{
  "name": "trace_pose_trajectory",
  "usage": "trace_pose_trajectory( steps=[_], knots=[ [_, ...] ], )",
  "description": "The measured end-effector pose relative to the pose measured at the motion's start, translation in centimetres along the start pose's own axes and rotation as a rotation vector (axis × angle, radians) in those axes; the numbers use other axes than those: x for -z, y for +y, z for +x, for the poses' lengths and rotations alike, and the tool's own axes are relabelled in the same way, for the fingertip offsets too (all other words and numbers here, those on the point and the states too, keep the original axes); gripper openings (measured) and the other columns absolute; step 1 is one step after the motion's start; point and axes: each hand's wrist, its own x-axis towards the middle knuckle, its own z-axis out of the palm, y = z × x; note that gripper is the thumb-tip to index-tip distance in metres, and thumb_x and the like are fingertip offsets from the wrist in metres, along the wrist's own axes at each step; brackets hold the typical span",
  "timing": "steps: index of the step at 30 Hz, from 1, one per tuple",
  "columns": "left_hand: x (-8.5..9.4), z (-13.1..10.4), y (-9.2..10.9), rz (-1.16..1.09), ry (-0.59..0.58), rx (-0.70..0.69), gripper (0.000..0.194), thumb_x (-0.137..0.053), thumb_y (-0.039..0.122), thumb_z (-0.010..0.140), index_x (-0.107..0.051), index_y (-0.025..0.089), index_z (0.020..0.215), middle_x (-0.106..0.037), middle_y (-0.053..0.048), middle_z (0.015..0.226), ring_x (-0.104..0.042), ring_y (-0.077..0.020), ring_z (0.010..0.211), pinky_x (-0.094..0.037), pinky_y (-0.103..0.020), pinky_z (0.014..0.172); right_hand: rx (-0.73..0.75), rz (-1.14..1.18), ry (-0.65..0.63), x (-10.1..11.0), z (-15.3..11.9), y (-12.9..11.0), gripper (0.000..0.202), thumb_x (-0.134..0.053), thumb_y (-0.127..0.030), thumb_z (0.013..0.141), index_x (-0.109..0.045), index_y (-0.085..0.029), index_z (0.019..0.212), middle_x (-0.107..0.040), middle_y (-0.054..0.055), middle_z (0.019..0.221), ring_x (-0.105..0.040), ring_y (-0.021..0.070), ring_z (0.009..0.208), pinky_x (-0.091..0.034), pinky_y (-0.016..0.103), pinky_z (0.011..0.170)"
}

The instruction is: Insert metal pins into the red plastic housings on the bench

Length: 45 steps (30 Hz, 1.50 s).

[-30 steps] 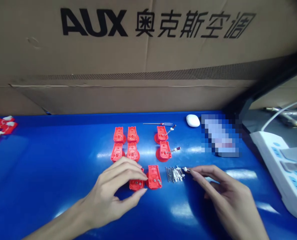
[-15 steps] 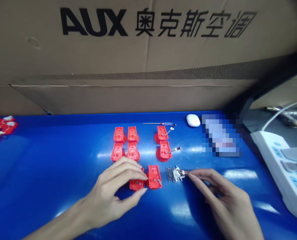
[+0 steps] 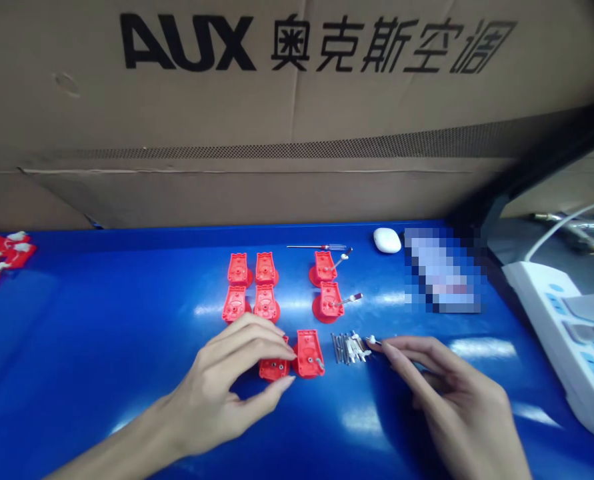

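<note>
My left hand (image 3: 237, 377) is curled around a red plastic housing (image 3: 275, 368), fingers over its far side and thumb along its near edge. The fingers partly hide this housing. Just to its right lies another red housing (image 3: 309, 353) with a small metal hook-like piece at its lower right corner. My right hand (image 3: 447, 393) pinches a small thin metal pin with a white collar (image 3: 371, 341) between thumb and index finger. That pin is at the right edge of a pile of metal pins and white-collared pieces (image 3: 347, 349) on the blue table.
Several red housings (image 3: 265, 269) stand in rows behind; two at the right (image 3: 329, 300) have pins sticking out. A screwdriver (image 3: 321, 247), a white rounded case (image 3: 387, 241) and a blurred-out flat object (image 3: 441, 270) lie farther back. A white power strip (image 3: 561, 320) sits right. A cardboard box (image 3: 201, 113) stands behind.
My right hand has moved slightly right, drawing the white-collared pin away from the pile. My left hand has stayed in place.
</note>
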Motion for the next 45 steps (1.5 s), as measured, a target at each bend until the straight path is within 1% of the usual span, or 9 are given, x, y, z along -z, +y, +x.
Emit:
trace_pose_trajectory(
  steps=[5,10,13,17,21,24,26,35,45],
  knots=[
    [0.2,0.3,0.1,0.040,0.018,-0.040,0.033,-0.080,0.004,0.094,-0.076,0.017,0.123,-0.082,-0.008,0.110,-0.073,-0.0239,0.112,-0.064,-0.041,0.101,0.096,-0.103,0.082,0.4,-0.7,-1.2,0.046,-0.079,-0.070,0.090,-0.084,-0.028,0.111,-0.084,0.003,0.097,-0.072,0.0171,0.064,-0.052,0.022,0.052],
    [0.4,0.0,0.8,0.123,0.090,-0.108,0.033,-0.088,0.011,0.090,-0.077,0.014,0.121,-0.083,-0.008,0.111,-0.070,-0.0250,0.116,-0.061,-0.040,0.103,0.276,-0.060,0.066,-1.0,-2.2,-3.7,0.026,-0.074,-0.055,0.100,-0.083,-0.030,0.104,-0.080,0.001,0.096,-0.069,0.0165,0.072,-0.057,0.026,0.072],
    [0.4,-0.2,1.2,0.145,0.091,-0.148,0.032,-0.088,0.010,0.090,-0.078,0.013,0.120,-0.083,-0.008,0.111,-0.069,-0.0242,0.117,-0.060,-0.038,0.103,0.334,-0.037,0.047,-1.8,-2.3,-3.8,0.020,-0.073,-0.048,0.102,-0.083,-0.031,0.103,-0.082,0.000,0.105,-0.072,0.0178,0.081,-0.058,0.034,0.103],
    [0.4,-0.2,1.2,0.142,0.075,-0.152,0.033,-0.087,0.008,0.090,-0.078,0.012,0.122,-0.082,-0.009,0.112,-0.070,-0.0238,0.116,-0.060,-0.037,0.102,0.347,-0.052,0.031,-1.3,-1.2,-2.3,0.020,-0.075,-0.048,0.101,-0.084,-0.031,0.104,-0.083,-0.001,0.109,-0.078,0.0212,0.093,-0.038,0.048,0.134],
    [0.6,-0.3,1.0,0.135,0.088,-0.156,0.035,-0.086,0.007,0.090,-0.077,0.013,0.123,-0.083,-0.008,0.113,-0.071,-0.0237,0.115,-0.060,-0.038,0.101,0.305,-0.074,-0.005,0.0,0.3,-0.7,0.024,-0.082,-0.052,0.094,-0.087,-0.030,0.103,-0.085,0.000,0.106,-0.080,0.0220,0.090,-0.047,0.048,0.128],
    [0.7,-0.3,1.0,0.142,0.089,-0.150,0.034,-0.086,0.007,0.090,-0.077,0.013,0.122,-0.083,-0.008,0.111,-0.071,-0.0233,0.114,-0.061,-0.037,0.101,0.200,-0.084,-0.028,0.7,1.1,-0.2,0.038,-0.085,-0.060,0.089,-0.087,-0.031,0.114,-0.086,0.003,0.108,-0.080,0.0237,0.086,-0.064,0.039,0.094],
    [0.6,-0.2,1.0,0.142,0.083,-0.148,0.035,-0.086,0.006,0.089,-0.077,0.014,0.122,-0.083,-0.008,0.111,-0.072,-0.0236,0.113,-0.062,-0.037,0.101,0.165,-0.077,-0.043,0.8,1.4,-0.3,0.043,-0.084,-0.065,0.088,-0.087,-0.031,0.115,-0.086,0.004,0.108,-0.079,0.0252,0.087,-0.063,0.035,0.080],
    [0.4,-0.1,0.9,0.138,0.087,-0.138,0.037,-0.085,0.003,0.088,-0.076,0.014,0.122,-0.083,-0.008,0.110,-0.071,-0.0238,0.113,-0.062,-0.039,0.101,0.219,-0.049,-0.156,0.3,2.3,-1.2,0.036,-0.077,-0.063,0.097,-0.086,-0.029,0.104,-0.081,0.006,0.117,-0.074,0.0258,0.097,-0.054,0.032,0.072],
    [0.4,-0.1,0.8,0.129,0.083,-0.135,0.036,-0.085,0.002,0.087,-0.076,0.013,0.121,-0.083,-0.007,0.111,-0.071,-0.0235,0.112,-0.062,-0.039,0.100,0.243,-0.016,-0.178,0.0,2.6,-0.6,0.030,-0.079,-0.058,0.098,-0.086,-0.030,0.105,-0.077,0.006,0.118,-0.072,0.0268,0.106,-0.055,0.035,0.089]
  ],
)
